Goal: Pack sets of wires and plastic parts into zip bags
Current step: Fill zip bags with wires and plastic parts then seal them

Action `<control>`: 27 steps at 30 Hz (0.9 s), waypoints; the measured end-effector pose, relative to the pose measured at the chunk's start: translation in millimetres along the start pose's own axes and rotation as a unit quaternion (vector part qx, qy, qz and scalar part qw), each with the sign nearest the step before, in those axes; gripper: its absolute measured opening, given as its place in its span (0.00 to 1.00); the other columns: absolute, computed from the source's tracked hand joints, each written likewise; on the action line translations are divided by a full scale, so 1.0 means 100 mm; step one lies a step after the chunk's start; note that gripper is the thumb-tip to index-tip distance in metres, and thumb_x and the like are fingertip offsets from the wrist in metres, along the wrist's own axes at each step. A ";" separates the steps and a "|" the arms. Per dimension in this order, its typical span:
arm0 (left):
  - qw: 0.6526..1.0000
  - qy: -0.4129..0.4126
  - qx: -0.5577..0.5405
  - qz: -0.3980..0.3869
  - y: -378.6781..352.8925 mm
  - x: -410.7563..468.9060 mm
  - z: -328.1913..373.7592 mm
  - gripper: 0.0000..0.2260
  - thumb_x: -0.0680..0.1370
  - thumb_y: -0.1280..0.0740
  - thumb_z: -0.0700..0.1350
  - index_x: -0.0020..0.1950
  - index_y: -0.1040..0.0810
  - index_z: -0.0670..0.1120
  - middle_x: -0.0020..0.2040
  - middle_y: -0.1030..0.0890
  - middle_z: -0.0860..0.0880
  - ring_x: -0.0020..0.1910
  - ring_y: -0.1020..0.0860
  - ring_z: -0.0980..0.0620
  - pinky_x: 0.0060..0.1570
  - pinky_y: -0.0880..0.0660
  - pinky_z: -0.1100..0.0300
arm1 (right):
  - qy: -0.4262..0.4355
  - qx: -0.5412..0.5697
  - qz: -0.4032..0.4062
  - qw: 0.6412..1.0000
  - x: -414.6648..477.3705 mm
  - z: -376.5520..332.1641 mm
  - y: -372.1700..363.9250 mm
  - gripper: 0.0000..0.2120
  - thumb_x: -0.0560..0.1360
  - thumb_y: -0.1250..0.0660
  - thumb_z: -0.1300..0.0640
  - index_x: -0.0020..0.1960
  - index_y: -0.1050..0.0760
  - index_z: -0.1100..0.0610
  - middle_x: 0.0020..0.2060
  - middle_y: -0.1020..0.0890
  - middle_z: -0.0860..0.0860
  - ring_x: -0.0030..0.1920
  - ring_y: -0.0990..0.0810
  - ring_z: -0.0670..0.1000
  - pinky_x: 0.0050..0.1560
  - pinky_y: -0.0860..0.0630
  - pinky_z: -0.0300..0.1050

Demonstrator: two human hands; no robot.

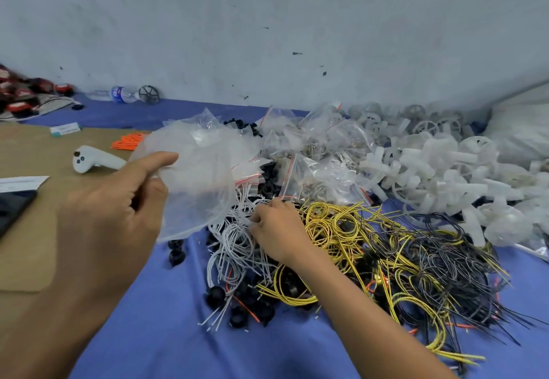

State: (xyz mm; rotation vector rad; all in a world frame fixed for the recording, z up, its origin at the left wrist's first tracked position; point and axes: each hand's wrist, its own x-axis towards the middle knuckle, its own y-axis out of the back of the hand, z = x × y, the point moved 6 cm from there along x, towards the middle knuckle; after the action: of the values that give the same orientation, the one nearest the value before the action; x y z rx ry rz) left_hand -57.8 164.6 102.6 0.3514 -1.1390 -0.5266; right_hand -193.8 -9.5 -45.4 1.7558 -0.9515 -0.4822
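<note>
no readable text, water bottle label (118,93) blurred, white card (64,129) print illegible

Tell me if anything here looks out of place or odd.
A water bottle lies on its side by the wall, and a white handheld controller sits on the cardboard; neither looks like a packing part. The yellow wires and black wires are tangled together.

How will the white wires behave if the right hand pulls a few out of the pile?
Probably floppy: the white wires lie in loose thin loops. Likely to snag, since they overlap the yellow wires and black plastic parts, so neighbours may drag along. Light, I'd guess; the right hand pinches them alone while the left hand holds the clear bag.
</note>
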 end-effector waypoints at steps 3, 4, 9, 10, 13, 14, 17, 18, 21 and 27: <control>1.000 -0.005 0.011 -0.001 -0.03 -0.01 0.04 0.14 0.81 0.40 0.45 0.62 0.19 0.51 0.27 0.26 0.49 0.26 0.30 0.49 0.30 0.30 0.52 | -0.040 0.127 0.093 0.987 -0.09 0.18 0.30 0.12 0.81 0.40 0.47 0.57 0.24 0.53 0.52 0.25 0.51 0.54 0.28 0.52 0.56 0.28 0.48; 1.000 -0.011 0.011 -0.006 -0.05 -0.01 0.06 0.13 0.81 0.40 0.45 0.62 0.19 0.50 0.26 0.27 0.49 0.25 0.30 0.49 0.30 0.31 0.53 | -0.052 0.174 0.117 0.976 -0.15 0.26 0.42 0.12 0.82 0.40 0.47 0.55 0.24 0.53 0.49 0.24 0.49 0.50 0.27 0.49 0.50 0.28 0.45; 0.999 -0.001 -0.008 -0.038 -0.25 -0.03 0.15 0.14 0.81 0.40 0.46 0.63 0.19 0.50 0.25 0.29 0.52 0.23 0.30 0.48 0.28 0.32 0.53 | -0.128 0.440 0.188 0.869 -0.66 0.64 0.87 0.10 0.83 0.42 0.51 0.52 0.23 0.52 0.46 0.18 0.48 0.47 0.20 0.49 0.46 0.22 0.49; 0.999 0.003 -0.012 -0.048 -0.30 -0.03 0.18 0.15 0.81 0.40 0.47 0.63 0.19 0.50 0.24 0.30 0.52 0.23 0.30 0.48 0.27 0.31 0.52 | -0.137 0.480 0.200 0.843 -0.77 0.71 0.93 0.11 0.83 0.43 0.53 0.52 0.23 0.54 0.47 0.17 0.48 0.50 0.19 0.48 0.49 0.21 0.49; 0.997 0.000 -0.026 -0.076 -0.43 -0.01 0.27 0.13 0.82 0.38 0.48 0.64 0.20 0.50 0.23 0.34 0.55 0.22 0.32 0.51 0.25 0.33 0.56 | -0.144 0.595 0.181 0.770 -1.08 0.82 1.04 0.12 0.83 0.42 0.56 0.54 0.22 0.61 0.47 0.16 0.54 0.48 0.17 0.52 0.45 0.20 0.47; 0.996 -0.008 -0.029 -0.082 -0.47 -0.01 0.33 0.12 0.82 0.37 0.48 0.64 0.20 0.50 0.23 0.36 0.57 0.22 0.34 0.55 0.25 0.35 0.58 | -0.136 0.627 0.162 0.750 -1.18 0.81 1.06 0.12 0.82 0.41 0.56 0.54 0.22 0.62 0.45 0.16 0.55 0.46 0.17 0.54 0.41 0.20 0.46; 0.993 -0.038 -0.024 -0.110 -0.61 -0.08 0.53 0.12 0.82 0.37 0.48 0.63 0.19 0.49 0.24 0.33 0.58 0.23 0.35 0.56 0.26 0.34 0.60 | -0.113 0.654 0.110 0.740 -1.40 0.71 1.07 0.13 0.78 0.38 0.52 0.53 0.18 0.57 0.42 0.18 0.57 0.41 0.18 0.54 0.34 0.23 0.44; 0.991 -0.045 -0.017 -0.128 -0.67 -0.13 0.61 0.14 0.81 0.37 0.48 0.63 0.19 0.49 0.26 0.26 0.55 0.23 0.30 0.51 0.26 0.29 0.57 | -0.111 0.646 0.094 0.749 -1.44 0.65 1.04 0.13 0.77 0.37 0.52 0.53 0.17 0.56 0.41 0.18 0.57 0.39 0.19 0.54 0.32 0.24 0.44; 0.981 -0.106 0.001 -0.161 -0.82 -0.32 0.87 0.15 0.75 0.34 0.45 0.61 0.18 0.50 0.35 0.17 0.48 0.29 0.20 0.44 0.27 0.25 0.57 | -0.119 0.622 0.064 0.771 -1.47 0.47 0.91 0.10 0.79 0.37 0.57 0.52 0.16 0.51 0.39 0.17 0.56 0.36 0.19 0.54 0.29 0.23 0.44; 0.947 -0.207 -0.045 -0.240 -0.87 -0.54 1.22 0.15 0.76 0.41 0.52 0.62 0.29 0.57 0.43 0.15 0.55 0.37 0.17 0.51 0.25 0.24 0.60 | -0.125 0.648 0.027 0.751 -1.43 0.27 0.73 0.10 0.80 0.37 0.64 0.55 0.19 0.57 0.45 0.17 0.55 0.42 0.18 0.52 0.42 0.19 0.44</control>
State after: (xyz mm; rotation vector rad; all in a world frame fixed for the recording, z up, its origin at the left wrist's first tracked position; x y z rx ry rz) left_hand -206.2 122.8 63.1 0.4538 -1.4344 -1.1179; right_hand -326.6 75.9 -5.5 2.9100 -1.7571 0.0971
